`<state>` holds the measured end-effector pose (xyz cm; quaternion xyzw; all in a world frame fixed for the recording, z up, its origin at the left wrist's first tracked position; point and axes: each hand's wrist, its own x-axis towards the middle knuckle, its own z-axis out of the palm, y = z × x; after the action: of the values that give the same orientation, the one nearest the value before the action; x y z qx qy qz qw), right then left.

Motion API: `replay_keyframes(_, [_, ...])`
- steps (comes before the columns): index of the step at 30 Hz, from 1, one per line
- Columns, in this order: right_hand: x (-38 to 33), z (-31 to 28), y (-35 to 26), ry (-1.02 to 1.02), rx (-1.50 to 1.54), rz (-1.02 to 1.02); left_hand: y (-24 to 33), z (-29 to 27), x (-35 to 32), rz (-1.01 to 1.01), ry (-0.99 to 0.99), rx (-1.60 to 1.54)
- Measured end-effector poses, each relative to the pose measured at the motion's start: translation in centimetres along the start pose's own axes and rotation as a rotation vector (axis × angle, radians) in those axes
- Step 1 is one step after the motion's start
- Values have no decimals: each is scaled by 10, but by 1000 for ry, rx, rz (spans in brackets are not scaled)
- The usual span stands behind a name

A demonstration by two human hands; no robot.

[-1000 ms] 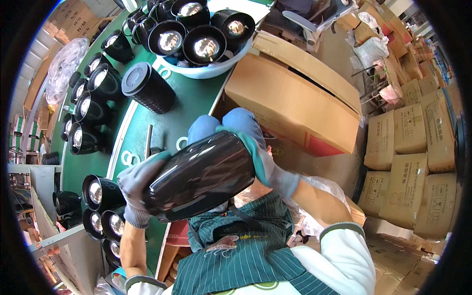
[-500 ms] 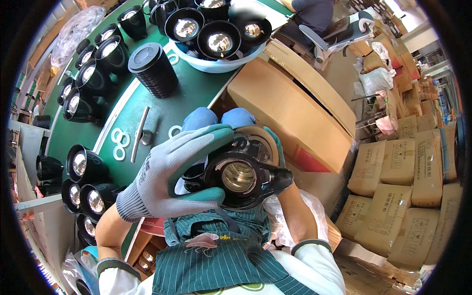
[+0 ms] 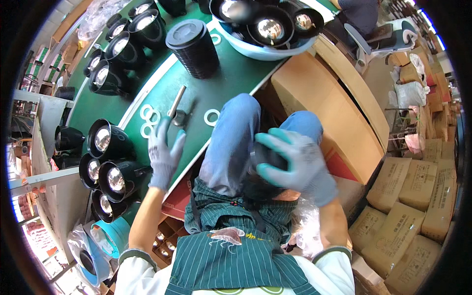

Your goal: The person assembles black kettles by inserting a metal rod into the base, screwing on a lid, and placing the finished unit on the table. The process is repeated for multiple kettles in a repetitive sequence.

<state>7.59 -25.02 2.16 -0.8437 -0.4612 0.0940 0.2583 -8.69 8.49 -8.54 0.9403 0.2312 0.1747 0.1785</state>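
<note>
My right hand point(image 3: 297, 164), in a grey glove with green fingertips, grips a black jug point(image 3: 268, 160) over my lap. Its dark round end faces up, and the hand and blur hide much of the rest. My left hand point(image 3: 164, 155), gloved alike, reaches over the green table with its fingers spread and nothing held. Close beyond its fingertips lies a metal rod point(image 3: 177, 101) with a round metal piece point(image 3: 180, 117) at its near end. Several pale rings point(image 3: 146, 112) lie beside the fingers, and another ring point(image 3: 212, 117) sits nearer the table edge.
Black jug bodies with shiny liners point(image 3: 115, 179) stand along the table's left side. A stack of black lids point(image 3: 192, 48) stands farther back, beside a pale blue basin point(image 3: 265, 53) full of jugs. An open carton point(image 3: 327, 93) adjoins the table's right edge; stacked cartons point(image 3: 415, 211) stand at right.
My left hand has let go of the jug and moved left to the table beside the rod and rings. The jug, now in my right hand alone, has been turned so its shiny opening no longer shows.
</note>
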Motion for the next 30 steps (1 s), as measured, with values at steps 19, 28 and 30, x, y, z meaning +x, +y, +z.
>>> replay_keyframes(19, [-12, 94, 13, 691, 1800, 351, 156, -54, 66, 467, -957, -249])
replay_keyframes(28, [45, 120, 54, 77, 2083, 273, 218, -83, -7, 179, -770, 242])
replay_keyframes(30, [45, 125, 55, 26, 2215, 144, 207, -82, -5, 217, -713, 102])
